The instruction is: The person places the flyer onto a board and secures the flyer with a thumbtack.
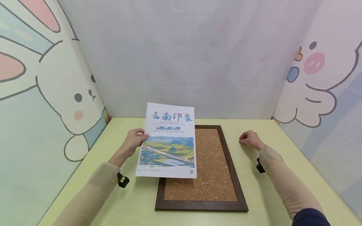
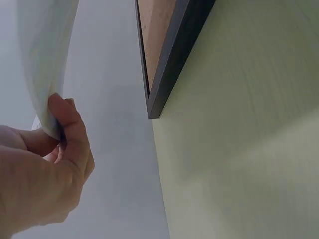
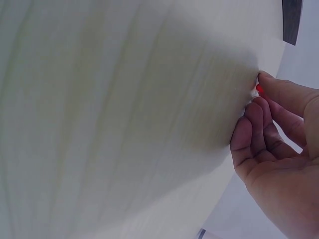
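My left hand (image 1: 134, 142) pinches the left edge of a printed paper poster (image 1: 169, 141) between thumb and fingers. Large Chinese characters run along the poster's top, with a landscape picture below. It is held up over the left part of a dark-framed cork board (image 1: 212, 163), covering that part. In the left wrist view the sheet (image 2: 47, 55) bends slightly near the fingertips. Right of the board, my right hand (image 1: 251, 140) is low at the tabletop, fingers curled. Between its thumb and fingers the right wrist view shows a small red object (image 3: 259, 88), mostly hidden.
The board lies on a pale yellow-green table (image 1: 127, 201). A grey-white backdrop (image 1: 186, 56) stands behind it. Side panels carry a cartoon rabbit (image 1: 65, 81) on the left and a cartoon animal (image 1: 319, 81) on the right.
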A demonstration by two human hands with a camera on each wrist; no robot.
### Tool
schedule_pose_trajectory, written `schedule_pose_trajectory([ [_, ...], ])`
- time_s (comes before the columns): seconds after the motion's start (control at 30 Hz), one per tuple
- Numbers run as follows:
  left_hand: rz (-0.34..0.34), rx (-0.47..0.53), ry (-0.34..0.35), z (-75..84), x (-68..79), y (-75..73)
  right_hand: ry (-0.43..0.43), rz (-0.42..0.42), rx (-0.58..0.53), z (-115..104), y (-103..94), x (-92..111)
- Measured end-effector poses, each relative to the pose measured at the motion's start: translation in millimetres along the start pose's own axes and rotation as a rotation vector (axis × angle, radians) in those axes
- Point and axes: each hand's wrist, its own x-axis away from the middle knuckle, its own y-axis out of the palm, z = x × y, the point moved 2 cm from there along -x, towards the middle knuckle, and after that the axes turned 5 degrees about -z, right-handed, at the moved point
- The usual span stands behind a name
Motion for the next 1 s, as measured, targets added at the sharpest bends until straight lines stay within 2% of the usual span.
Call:
schedule_pose_trajectory([
  [0.3, 0.007, 0.066, -0.057, -15.0, -0.4, 61.1, -0.006, 0.011, -0.003, 2, 0.8, 0],
  [0.5, 0.000, 0.055, -0.063, -19.4, 2.6, 92.6, -0.009, 0.015, 0.000, 2, 0.5, 1],
  [0.67, 0.001, -0.016, -0.055, -20.3, 4.5, 108.7, -0.005, 0.019, -0.001, 2, 0.5, 2],
  [1.0, 0.005, -0.220, 0.046, -20.7, 9.8, 123.4, 0.019, 0.007, 0.001, 1, -0.6, 2],
])
